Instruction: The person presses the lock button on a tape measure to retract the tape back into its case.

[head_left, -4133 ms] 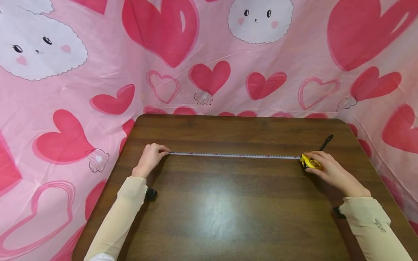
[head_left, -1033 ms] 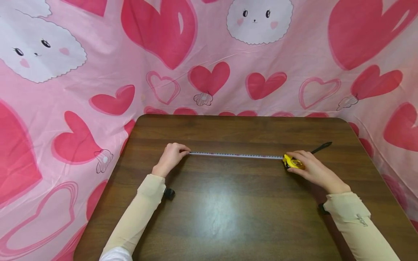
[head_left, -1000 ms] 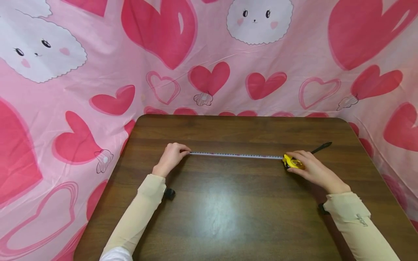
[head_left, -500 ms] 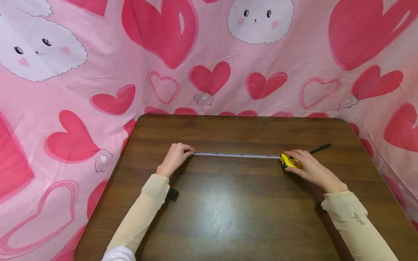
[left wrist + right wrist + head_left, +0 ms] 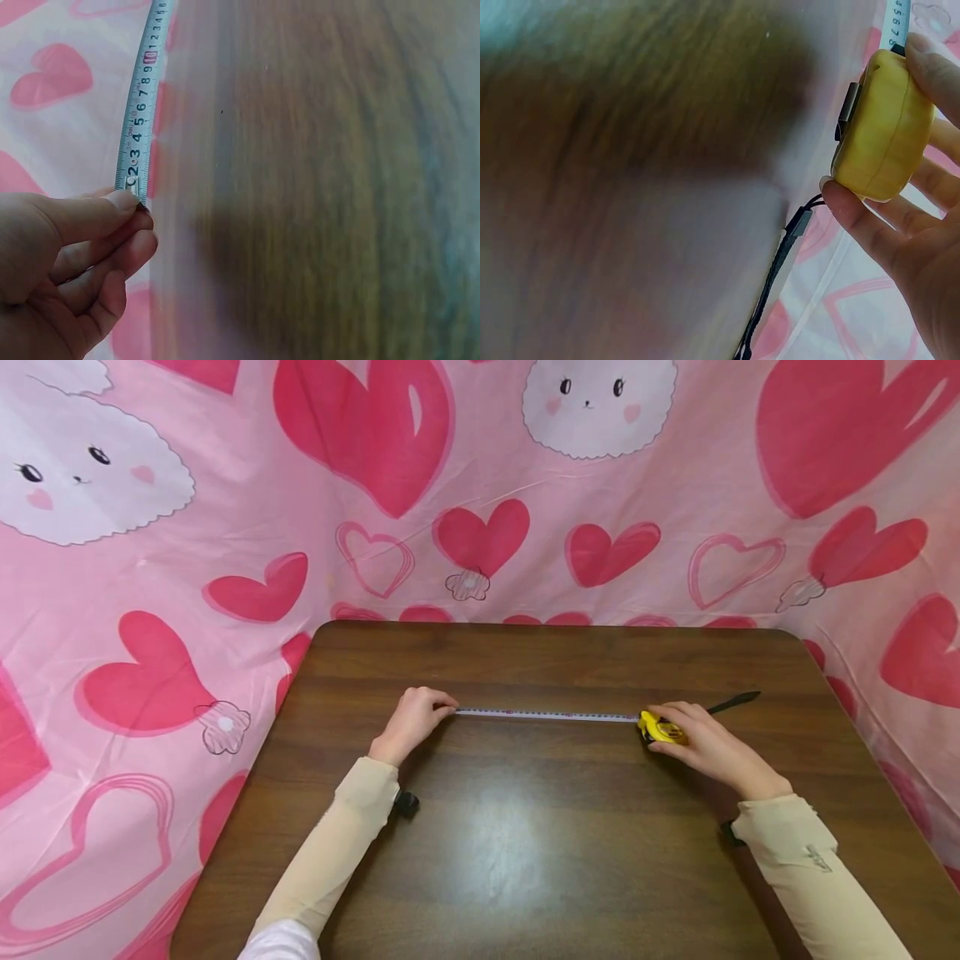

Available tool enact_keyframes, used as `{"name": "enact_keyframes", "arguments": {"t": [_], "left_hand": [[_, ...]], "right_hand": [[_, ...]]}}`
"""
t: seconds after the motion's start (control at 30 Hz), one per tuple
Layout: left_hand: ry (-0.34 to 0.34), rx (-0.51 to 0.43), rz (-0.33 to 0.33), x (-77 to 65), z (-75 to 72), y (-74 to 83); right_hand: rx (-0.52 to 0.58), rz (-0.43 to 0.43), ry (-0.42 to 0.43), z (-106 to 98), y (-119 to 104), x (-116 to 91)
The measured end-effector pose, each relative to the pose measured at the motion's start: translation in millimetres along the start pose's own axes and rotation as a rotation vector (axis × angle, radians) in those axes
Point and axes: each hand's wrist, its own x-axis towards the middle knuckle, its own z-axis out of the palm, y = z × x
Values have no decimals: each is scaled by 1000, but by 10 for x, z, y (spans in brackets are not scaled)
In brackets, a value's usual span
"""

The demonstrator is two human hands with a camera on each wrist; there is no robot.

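Observation:
A yellow tape measure [image 5: 660, 728] is held at the right by my right hand [image 5: 716, 746], with thumb and fingers around its case. Its white blade [image 5: 547, 716] stretches straight across to my left hand [image 5: 412, 720], which pinches the end between thumb and fingers. In the left wrist view the blade [image 5: 142, 105] shows numbers rising away from the thumb. The right wrist view shows the yellow case [image 5: 889, 127] from its side, the blade leaving its top. A black wrist strap [image 5: 735, 702] trails from the case to the right.
A brown wood-grain table [image 5: 510, 860] with rounded far corners lies under both hands. Pink cloth [image 5: 510, 477] printed with hearts and white animal faces hangs behind and beside it. Black wrist cameras [image 5: 407, 804] sit at the cuffs.
Both hands have moved closer together, the left to the right and the right to the left. The exposed blade between them has become shorter; both grips stay the same.

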Motion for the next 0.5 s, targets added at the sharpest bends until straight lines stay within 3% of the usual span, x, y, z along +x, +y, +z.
{"name": "enact_keyframes", "arguments": {"t": [0.5], "left_hand": [[-5,-33,10,26,114,98]], "right_hand": [[8,5,-17,35,-20,33]]}}
